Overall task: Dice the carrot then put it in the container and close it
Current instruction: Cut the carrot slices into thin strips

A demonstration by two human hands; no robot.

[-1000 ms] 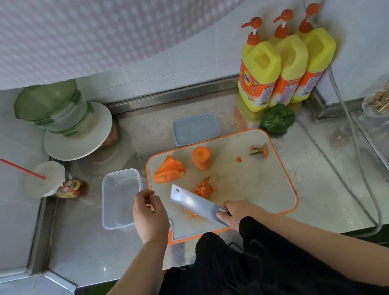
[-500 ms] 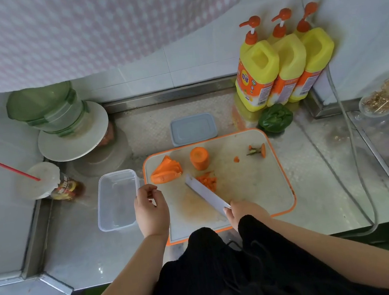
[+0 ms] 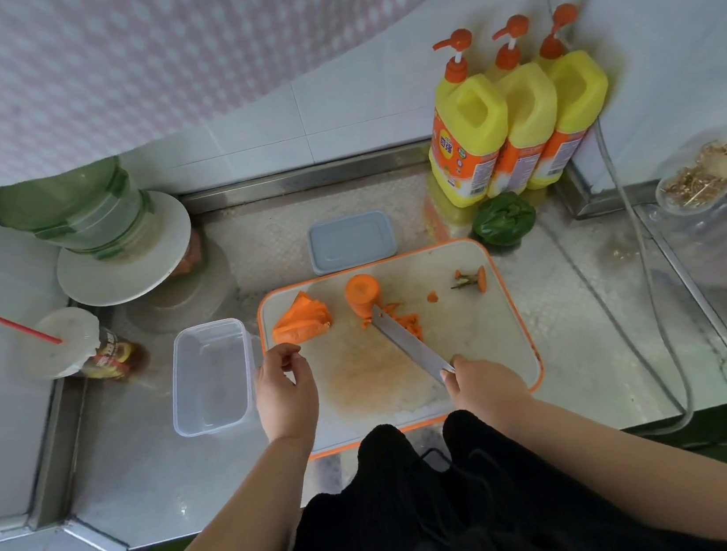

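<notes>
**Dicing in progress; container open and unfilled**

The clear container (image 3: 211, 378) stands lidless, touching the cutting board's (image 3: 504, 326) left edge, presumably for easy transfer. The left hand (image 3: 285, 389) hovers over that edge, fingers loosely curled, holding nothing. Carrot slices (image 3: 302, 322), a carrot stub (image 3: 362, 294) and diced carrot (image 3: 409, 322) lie on the board. The right hand (image 3: 482, 382) grips the knife (image 3: 410, 343), blade against the dice. The lid (image 3: 351, 242) waits behind.

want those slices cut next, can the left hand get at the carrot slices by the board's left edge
Probably yes: the left hand holds nothing and hovers just in front of the carrot slices, with bare cutting board between them. The knife lies off to the right.
</notes>
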